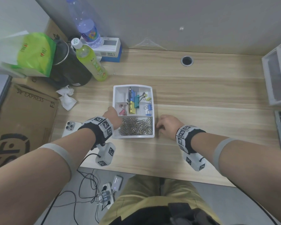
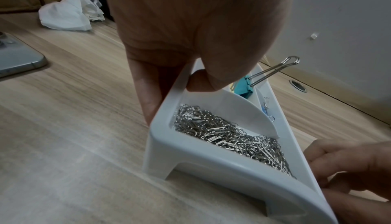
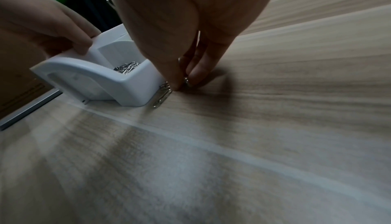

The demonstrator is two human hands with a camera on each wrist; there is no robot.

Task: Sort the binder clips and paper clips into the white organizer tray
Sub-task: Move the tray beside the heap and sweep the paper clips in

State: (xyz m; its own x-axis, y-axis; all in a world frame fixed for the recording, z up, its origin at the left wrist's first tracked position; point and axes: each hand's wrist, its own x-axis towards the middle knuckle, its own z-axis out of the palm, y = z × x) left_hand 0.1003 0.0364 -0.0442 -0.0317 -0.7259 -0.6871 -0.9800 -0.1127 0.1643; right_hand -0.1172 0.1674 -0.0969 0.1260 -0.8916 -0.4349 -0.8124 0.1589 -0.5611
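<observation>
White tray edge: your left hand point(image 1: 113, 116) grips the left wall of the white plastic organizer tray point(image 1: 150, 88), thumb inside the rim and fingers point(image 2: 148, 97) down the outside.
Right hand: your right hand point(image 1: 168, 124) is down on the table just right of the tray, fingertips point(image 3: 176, 78) pinching silver wire paper clips point(image 3: 162, 96) that lie against the tray's near right corner.
Tray position: it sits flat on the light wood-grain table point(image 1: 201, 98), between your two hands.
Front compartment: a heap of silver paper clips point(image 1: 136, 127) fills the wide near section.
Middle compartment: large blue, teal and yellow binder clips point(image 1: 133, 103) are stacked there; one wire handle point(image 2: 275, 70) sticks up above the rim.
Right compartments: small yellow binder clips point(image 1: 148, 99) at the back, small blue ones point(image 1: 148, 109) nearer you.
Left compartment: pink binder clips point(image 1: 122, 112), partly behind your left hand.
Beyond your left hand: a white smartphone point(image 1: 70, 127) lies face down, with crumpled white tissue point(image 1: 66, 98) further back.
</observation>
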